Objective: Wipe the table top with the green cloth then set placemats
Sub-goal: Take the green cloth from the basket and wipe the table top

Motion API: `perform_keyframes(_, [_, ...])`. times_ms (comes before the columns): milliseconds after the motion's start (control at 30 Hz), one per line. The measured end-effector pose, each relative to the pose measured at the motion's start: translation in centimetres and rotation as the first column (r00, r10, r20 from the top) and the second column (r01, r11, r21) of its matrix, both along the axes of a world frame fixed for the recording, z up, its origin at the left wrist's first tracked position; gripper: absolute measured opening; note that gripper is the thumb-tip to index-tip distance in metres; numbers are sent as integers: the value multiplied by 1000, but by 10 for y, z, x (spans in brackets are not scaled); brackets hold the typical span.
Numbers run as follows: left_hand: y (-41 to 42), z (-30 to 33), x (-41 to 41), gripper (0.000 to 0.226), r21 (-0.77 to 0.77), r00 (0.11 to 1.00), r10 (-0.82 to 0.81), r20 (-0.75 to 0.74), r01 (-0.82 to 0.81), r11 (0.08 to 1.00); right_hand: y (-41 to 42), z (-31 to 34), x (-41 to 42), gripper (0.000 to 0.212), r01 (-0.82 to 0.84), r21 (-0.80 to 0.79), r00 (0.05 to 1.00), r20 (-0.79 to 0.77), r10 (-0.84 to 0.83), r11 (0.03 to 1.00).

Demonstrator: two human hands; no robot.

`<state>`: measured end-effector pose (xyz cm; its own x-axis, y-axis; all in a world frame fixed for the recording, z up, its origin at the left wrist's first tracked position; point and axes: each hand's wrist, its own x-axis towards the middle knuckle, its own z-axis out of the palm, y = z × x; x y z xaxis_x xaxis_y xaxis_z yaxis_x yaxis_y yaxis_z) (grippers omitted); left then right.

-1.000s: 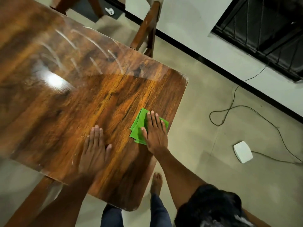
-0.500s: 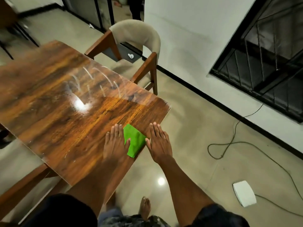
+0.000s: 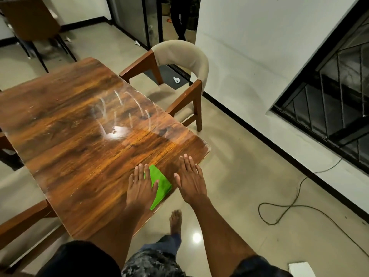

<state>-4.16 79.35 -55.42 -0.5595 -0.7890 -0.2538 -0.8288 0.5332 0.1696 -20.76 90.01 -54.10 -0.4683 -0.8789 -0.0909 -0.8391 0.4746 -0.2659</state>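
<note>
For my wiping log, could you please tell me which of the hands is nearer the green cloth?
Left. The left hand lies flat on the green cloth; the right hand rests flat on the table just beside it, apart.

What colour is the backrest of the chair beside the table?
Beige, on the chair with brown wooden arms; head view.

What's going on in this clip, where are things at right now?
A person is wiping a wooden table with a folded green cloth. The left hand lies flat with straight fingers on the cloth's left part, near the table's near edge. The right hand rests open on the table beside the cloth, not touching it. Streaks show farther up the top. No placemats are in view. A cushioned chair stands at the far side.
</note>
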Motion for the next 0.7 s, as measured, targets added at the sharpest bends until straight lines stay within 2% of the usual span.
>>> perform_keyframes(167, [-6, -16, -37, 78, 58, 997, 68, 29, -69, 996, -15, -9, -54, 66, -45, 23, 999, 7, 45, 999])
perform_keyframes(267, [-9, -18, -65, 77, 93, 995, 94, 36, -97, 991, -19, -8, -92, 67, -56, 29, 998, -42, 57, 998])
perform_keyframes(367, [-14, -18, -98, 76, 129, 995, 95, 16, -96, 987, -22, -2, -127, 68, -49, 65, 999, -11, 50, 997])
perform_keyframes(500, [-19, -12, -129, 77, 75, 991, 134, -21, -132, 988, -25, 9, -158, 69, -93, 82, 996, 14, 92, 992])
perform_keyframes(700, [-23, -10, -154, 77, 58, 946, 310, -93, -306, 950, -51, 19, -198, 68, -257, 100, 966, 61, 252, 961])
